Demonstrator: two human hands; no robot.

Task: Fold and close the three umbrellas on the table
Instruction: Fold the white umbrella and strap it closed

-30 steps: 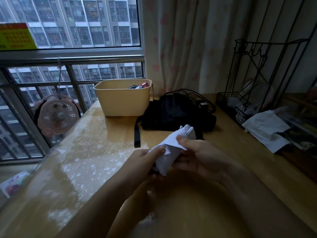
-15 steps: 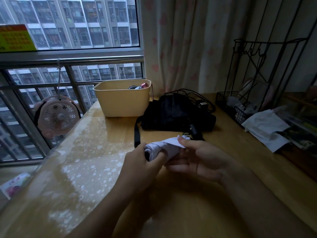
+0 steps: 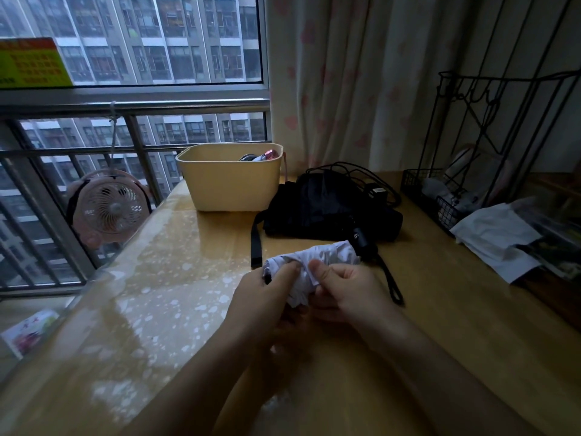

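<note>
Maybe a third of the way in at best, I'd say. The white umbrella (image 3: 317, 262) is collapsed short and held just above the bench (image 3: 456, 325), out in front of the person, with both hands on it. The left hand (image 3: 264, 297) has its fingers curled round one end, and the right hand (image 3: 349, 287) pinches a flap of canopy under the thumb. The fabric looks bunched rather than rolled tight, and I can't see a tie strap fastened round it, so this one needs wrapping and closing.

A black handle (image 3: 361, 242) pokes out at its far end, wrist loop trailing on the bench. Behind it a black bundle (image 3: 327, 209), which I take for umbrella two, lies in a loose heap with a strap hanging off, so it looks undone. Third one? Maybe whatever's sticking out of the cream tub (image 3: 232, 187), can't tell.
</note>
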